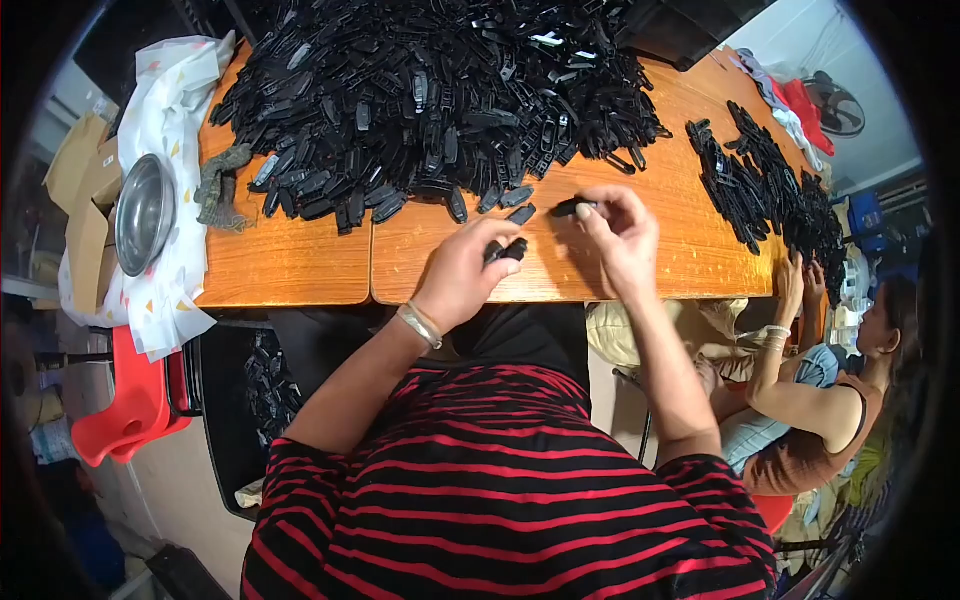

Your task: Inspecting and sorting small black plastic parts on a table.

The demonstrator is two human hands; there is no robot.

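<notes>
Two hands are each gripping one black plastic clip: left hand (462, 272) pinching a clip (507, 250), right hand (618, 235) pinching another clip (572, 208), just below the big clip heap (430, 95) on the worktop (290, 265).

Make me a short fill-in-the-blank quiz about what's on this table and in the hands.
1. The left hand holds a small ____ plastic clip.
2. The big clip pile lies on a ____ table.
3. The metal bowl sits at the table's ____ end.
Missing words: black; wooden; left

Glossy black plastic clips (430, 100) heap on a smooth varnished wood worktop (290, 265); a shiny metal bowl (143, 213) rests on thin paper (170, 110).
</notes>
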